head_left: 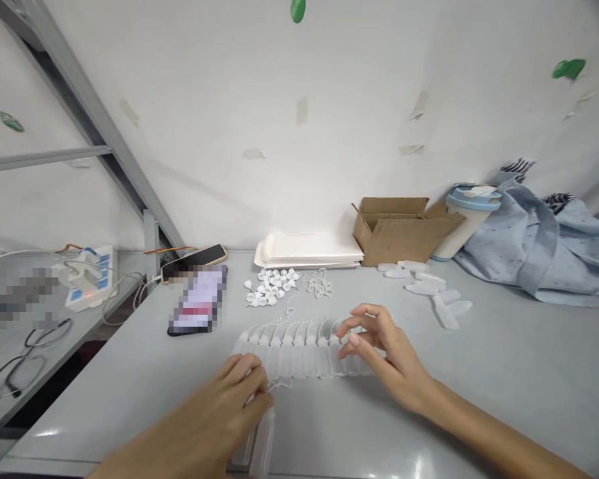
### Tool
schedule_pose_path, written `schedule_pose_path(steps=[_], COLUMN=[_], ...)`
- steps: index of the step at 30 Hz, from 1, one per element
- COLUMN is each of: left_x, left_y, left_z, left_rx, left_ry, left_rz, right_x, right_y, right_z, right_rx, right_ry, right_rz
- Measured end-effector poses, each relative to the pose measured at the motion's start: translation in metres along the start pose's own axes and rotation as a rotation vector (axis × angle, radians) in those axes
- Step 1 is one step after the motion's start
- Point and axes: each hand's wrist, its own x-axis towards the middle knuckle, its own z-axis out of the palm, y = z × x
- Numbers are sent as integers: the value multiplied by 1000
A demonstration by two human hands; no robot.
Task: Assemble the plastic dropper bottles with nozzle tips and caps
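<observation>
A row of small translucent plastic tubes (297,359) lies side by side on the table, with white caps and thin cords rising from their far ends. My right hand (389,352) is over the row's right end, fingers curved and apart close to the caps; I cannot tell whether it touches them. Near the row's left end my left hand (242,392) is closed, thumb against the fingers, and whatever it grips is hidden. Just below that hand, clear plastic pieces (263,442) lie at the table's front edge, partly covered by it.
Behind the row are loose white caps (272,286) and a tangle of cords (318,285). Loose translucent tubes (446,306) lie at right. Along the wall are white flat boxes (309,249), an open cardboard box (404,239), a cup (466,219) and a blue bag (544,239). Phones (199,299) lie left.
</observation>
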Motion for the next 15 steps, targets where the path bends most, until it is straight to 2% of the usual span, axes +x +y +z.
schedule_pose_path(steps=[8,15], left_x=[2,2], left_y=[-7,-7], left_z=[0,-1], left_rx=[-30,10], left_ry=[-68,-55], left_rz=[-54,-55], right_x=[-1,0], right_y=[0,2], right_z=[0,1], right_rx=[-14,-29], right_ry=[-22,-21], right_rz=[9,16])
